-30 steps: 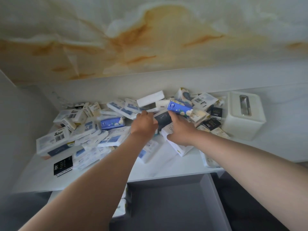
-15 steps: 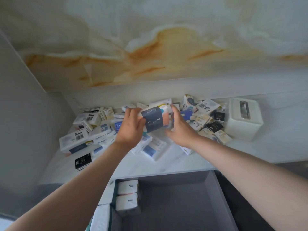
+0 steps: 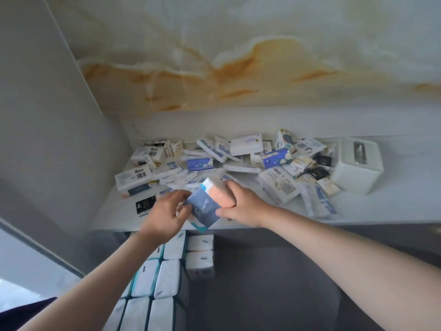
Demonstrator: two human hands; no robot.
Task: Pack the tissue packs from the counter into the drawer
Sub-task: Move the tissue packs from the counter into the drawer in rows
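Note:
A tissue pack [image 3: 207, 206] with a dark blue label and an orange side hangs over the counter's front edge, tilted. My right hand [image 3: 241, 206] grips its right side, thumb under and fingers over. My left hand [image 3: 165, 217] holds its left side with curled fingers. Behind them, several tissue packs [image 3: 238, 158] lie heaped on the white counter [image 3: 381, 206]. Below, the open grey drawer [image 3: 262, 283] holds rows of white packs [image 3: 167, 280] standing along its left side.
A white tissue box [image 3: 358, 168] with a slot on top stands at the counter's right end. A grey wall panel [image 3: 47, 115] closes the left side. A marbled wall rises behind the counter. The drawer's right half shows bare grey floor.
Both hands have brought the blue-labelled pack back from the pile towards the counter's front edge and lower, tilting it. The view has dropped, showing more of the drawer.

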